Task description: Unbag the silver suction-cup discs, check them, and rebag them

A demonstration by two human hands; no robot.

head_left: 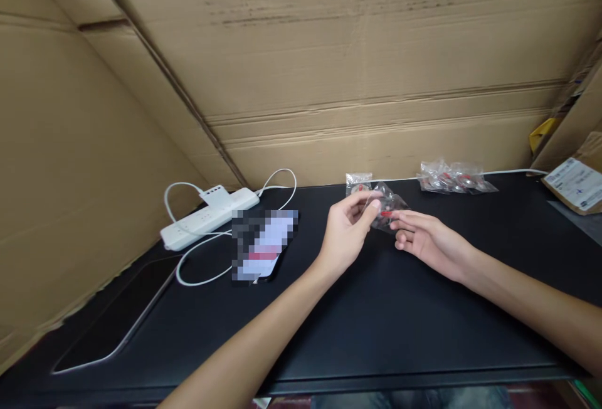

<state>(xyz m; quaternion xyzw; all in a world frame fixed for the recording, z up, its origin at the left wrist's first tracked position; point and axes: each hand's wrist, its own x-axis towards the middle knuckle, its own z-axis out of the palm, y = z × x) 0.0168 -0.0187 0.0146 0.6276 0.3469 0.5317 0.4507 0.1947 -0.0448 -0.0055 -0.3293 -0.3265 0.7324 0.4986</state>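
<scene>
My left hand (348, 226) is closed on a small clear plastic bag (389, 194), gripping it between thumb and fingers above the black table. A small red piece (386, 214) shows at the bag, its exact kind too small to make out. From the other side my right hand (430, 239) meets the red piece with its foremost fingertips, while the lower fingers are loosely curled. Whether the piece lies inside the bag or in front of it, I cannot tell. Just behind my left hand lies another clear bag (359, 179) with a round item with red on it.
Several filled clear bags (451, 178) lie at the back right, near a cardboard package with a white label (577, 182). On the left are a white power strip (211, 217) with cables, a blurred-out phone (266, 246) and a dark tablet (122, 312). Cardboard walls (357, 70) enclose the table.
</scene>
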